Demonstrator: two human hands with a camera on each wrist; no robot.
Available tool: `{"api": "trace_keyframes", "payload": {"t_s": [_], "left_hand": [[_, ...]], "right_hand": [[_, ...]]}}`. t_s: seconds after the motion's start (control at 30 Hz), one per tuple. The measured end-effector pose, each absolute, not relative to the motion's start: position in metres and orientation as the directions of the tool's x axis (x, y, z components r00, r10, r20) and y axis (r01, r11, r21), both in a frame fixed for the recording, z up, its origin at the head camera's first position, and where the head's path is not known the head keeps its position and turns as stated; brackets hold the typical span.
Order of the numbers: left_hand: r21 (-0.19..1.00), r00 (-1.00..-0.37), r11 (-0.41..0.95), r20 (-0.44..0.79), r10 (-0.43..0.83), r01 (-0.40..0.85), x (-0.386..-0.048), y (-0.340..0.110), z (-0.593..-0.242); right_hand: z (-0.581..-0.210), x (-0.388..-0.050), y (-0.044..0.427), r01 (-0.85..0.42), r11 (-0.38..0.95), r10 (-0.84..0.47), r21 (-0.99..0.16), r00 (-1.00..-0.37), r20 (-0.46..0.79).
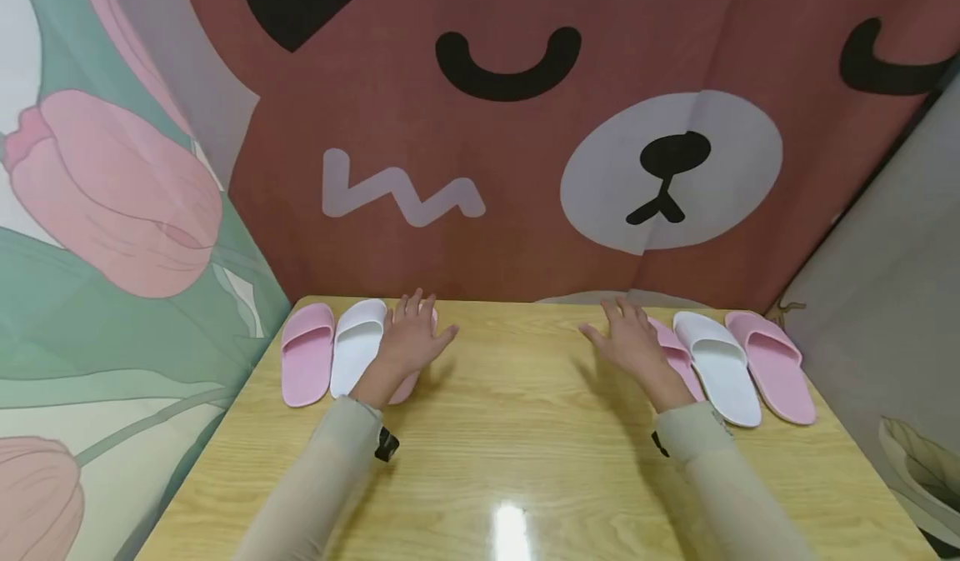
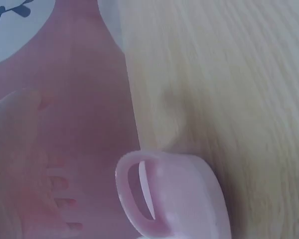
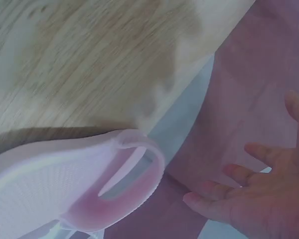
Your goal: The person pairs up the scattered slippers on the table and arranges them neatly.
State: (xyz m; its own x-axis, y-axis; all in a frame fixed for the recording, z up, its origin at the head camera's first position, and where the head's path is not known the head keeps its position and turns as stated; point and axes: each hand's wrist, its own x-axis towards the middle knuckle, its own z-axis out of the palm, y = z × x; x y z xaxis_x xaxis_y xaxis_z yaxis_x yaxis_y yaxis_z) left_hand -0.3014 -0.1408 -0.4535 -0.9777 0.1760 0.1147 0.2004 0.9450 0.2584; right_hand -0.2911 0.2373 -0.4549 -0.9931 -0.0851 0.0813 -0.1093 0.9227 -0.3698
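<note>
Left hand and right hand hover, each grip spread, near the inner pink slippers on the counter; a low sweep could knock these into the white slippers.

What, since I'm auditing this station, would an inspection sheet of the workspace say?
Surface: light wood-grain table; bright white reflection towards the near side.
Job's things: round-toed, plastic-looking slippers, three each side: left outer pink slipper, left white slipper, left inner pink slipper; right inner pink slipper, right white slipper, right outer pink slipper.
Clutter: nothing seen.
Hands: bare left hand and bare right hand, fingers spread, holding nothing; each partly hides its side's inner slipper in the head view.
Cables: nothing seen.
Surroundings: reddish-brown, bear-faced fabric backdrop behind; green, tulip-printed hanging at left; pale grey, leaf-printed hanging at right.
</note>
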Motion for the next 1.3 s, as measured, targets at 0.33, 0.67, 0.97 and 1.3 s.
{"api": "trace_keyframes", "payload": {"t_s": [0.33, 0.67, 0.97, 1.3], "left_hand": [[0.295, -0.984, 0.940, 0.094, 0.151, 0.172, -0.312, -0.150, -0.458], [0.344, -0.990, 0.928, 0.069, 0.124, 0.140, -0.317, -0.153, -0.462], [0.321, -0.994, 0.940, 0.044, 0.104, 0.113, -0.325, -0.155, -0.468], [0.339, -0.997, 0.937, 0.014, 0.081, 0.081, -0.330, -0.155, -0.472]], "right_hand": [[-0.455, -0.300, 0.253, -0.099, 0.927, -0.073, -0.363, -0.994, 0.083], [-0.457, -0.303, 0.270, -0.066, 0.916, -0.061, -0.396, -0.998, 0.026], [-0.460, -0.304, 0.282, -0.028, 0.913, -0.039, -0.406, -0.999, -0.019], [-0.466, -0.307, 0.293, 0.016, 0.924, -0.012, -0.382, -0.998, -0.069]]}}
